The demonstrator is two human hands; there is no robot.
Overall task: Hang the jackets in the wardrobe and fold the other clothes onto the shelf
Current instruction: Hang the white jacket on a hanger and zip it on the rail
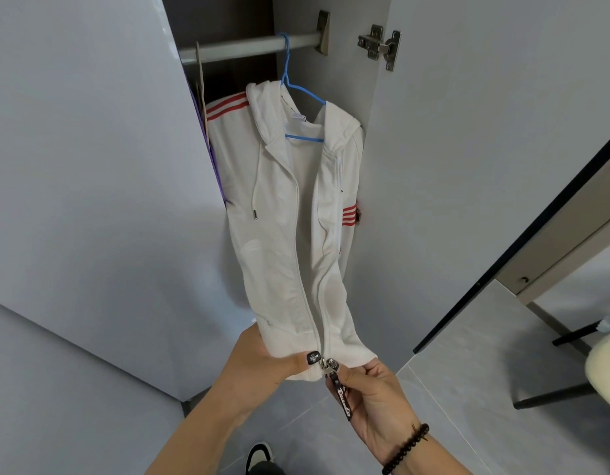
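A white hooded jacket (283, 241) with red sleeve stripes hangs on a blue hanger (298, 90), which hooks over the wardrobe rail (242, 48). Its front is open down to the hem, which is pulled out toward me. My left hand (262, 358) grips the left side of the hem, thumb on top beside the zipper. My right hand (372, 389) pinches the zipper slider (331, 366) at the bottom of the right side, and a black pull strap (343, 399) dangles from it.
Both pale wardrobe doors (91, 166) stand open at either side, the right one showing a hinge (380, 46). A purple item (207, 138) hangs at the wardrobe's left. A table (553, 241) and a dark-legged chair (588, 365) stand to the right on the tiled floor.
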